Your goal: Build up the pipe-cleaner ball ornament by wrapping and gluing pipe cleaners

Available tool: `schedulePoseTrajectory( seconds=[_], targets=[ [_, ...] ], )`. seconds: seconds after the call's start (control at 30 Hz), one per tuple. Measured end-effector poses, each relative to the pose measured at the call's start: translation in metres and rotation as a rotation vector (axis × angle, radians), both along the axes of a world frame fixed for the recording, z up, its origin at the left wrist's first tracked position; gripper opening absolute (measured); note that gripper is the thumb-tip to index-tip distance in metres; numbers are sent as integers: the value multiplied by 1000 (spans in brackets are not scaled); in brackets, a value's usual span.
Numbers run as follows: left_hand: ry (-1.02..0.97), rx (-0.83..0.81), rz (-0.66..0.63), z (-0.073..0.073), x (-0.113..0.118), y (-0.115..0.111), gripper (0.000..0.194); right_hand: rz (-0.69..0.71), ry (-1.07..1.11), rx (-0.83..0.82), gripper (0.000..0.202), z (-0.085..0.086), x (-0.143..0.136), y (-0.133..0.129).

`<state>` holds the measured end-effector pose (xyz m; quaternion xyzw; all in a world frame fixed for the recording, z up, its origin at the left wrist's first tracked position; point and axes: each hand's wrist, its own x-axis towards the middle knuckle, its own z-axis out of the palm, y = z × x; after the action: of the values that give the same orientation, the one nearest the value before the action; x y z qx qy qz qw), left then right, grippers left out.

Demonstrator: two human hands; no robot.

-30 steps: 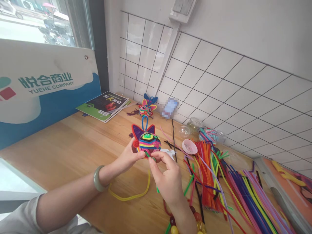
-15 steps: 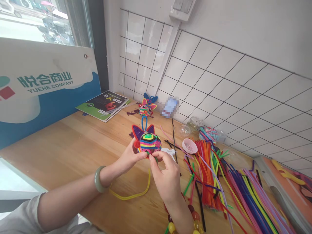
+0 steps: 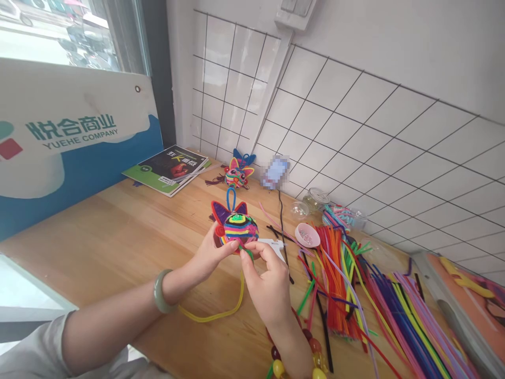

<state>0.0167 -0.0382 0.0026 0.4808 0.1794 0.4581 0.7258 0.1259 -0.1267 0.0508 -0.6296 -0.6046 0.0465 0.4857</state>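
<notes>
A round, striped ornament (image 3: 240,231) made of pipe cleaners, with purple, red-edged ears and a blue loop on top, is held above the table. My left hand (image 3: 207,255) is closed around its left side and underside, thumb at the front. At the lower front, my right hand (image 3: 268,276) pinches a short green pipe cleaner (image 3: 249,255) against the ornament; part of that piece is hidden by the fingers. A yellow pipe cleaner (image 3: 215,319) lies curved on the wood below my hands. Behind the right hand is a white glue gun (image 3: 276,246), partly covered.
Bundles of orange (image 3: 335,284) and blue-to-pink pipe cleaners (image 3: 418,326) spread across the right. A pink bowl (image 3: 307,235) with small beads sits behind them. Farther back are a second ornament (image 3: 238,173), a phone (image 3: 275,172) and books (image 3: 168,168). A grid panel (image 3: 327,105) lines the wall.
The ornament and both hands have shifted very slightly left. The green piece shows a little more between the fingers. Both grips stay the same.
</notes>
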Motion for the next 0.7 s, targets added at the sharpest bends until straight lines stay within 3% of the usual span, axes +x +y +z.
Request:
schedulePoseTrajectory(
  seconds=[0.23,0.7],
  targets=[
    [-39,-101,-31,-1,0,0,45,-7,-90,33,6,-2,2,1],
    [-57,-95,9,-4,1,0,44,-25,-211,111,9,-5,-1,2]
  ],
)
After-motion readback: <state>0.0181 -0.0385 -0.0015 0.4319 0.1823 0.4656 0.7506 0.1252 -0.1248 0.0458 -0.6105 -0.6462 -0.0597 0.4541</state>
